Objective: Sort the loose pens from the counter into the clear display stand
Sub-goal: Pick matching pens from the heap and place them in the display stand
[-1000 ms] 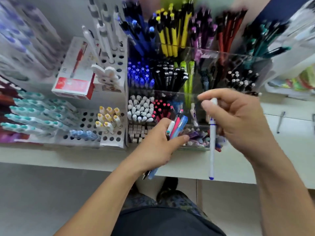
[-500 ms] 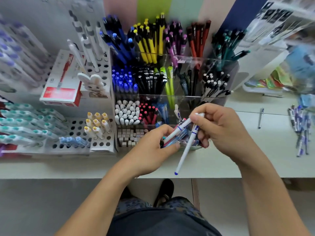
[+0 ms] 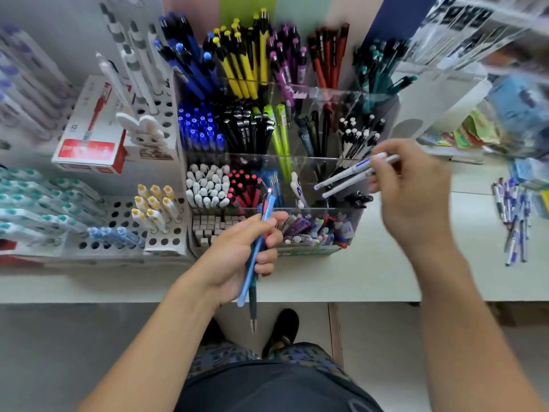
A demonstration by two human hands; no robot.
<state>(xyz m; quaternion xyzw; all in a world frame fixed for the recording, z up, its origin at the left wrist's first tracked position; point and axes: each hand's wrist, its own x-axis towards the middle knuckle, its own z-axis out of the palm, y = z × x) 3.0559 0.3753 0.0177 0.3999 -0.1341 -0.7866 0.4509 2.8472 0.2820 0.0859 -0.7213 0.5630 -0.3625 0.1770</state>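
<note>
Two white pens in my right hand over the clear display stand, a small bunch in my left.

My right hand [image 3: 413, 191] is closed on two white pens [image 3: 350, 176] with blue tips and blue print, held slanted, tips down-left, above the stand's right-hand compartments. My left hand [image 3: 246, 251] grips a light blue pen [image 3: 252, 263] and a darker one together, in front of the clear display stand [image 3: 312, 162]. The stand's compartments hold pens sorted by colour: blue, yellow, purple, red and teal at the back, then blue caps, black, lime green, and white and pink caps nearer me. More loose pens [image 3: 512, 218] lie in a heap on the worktop [image 3: 356, 278], well to the right.
</note>
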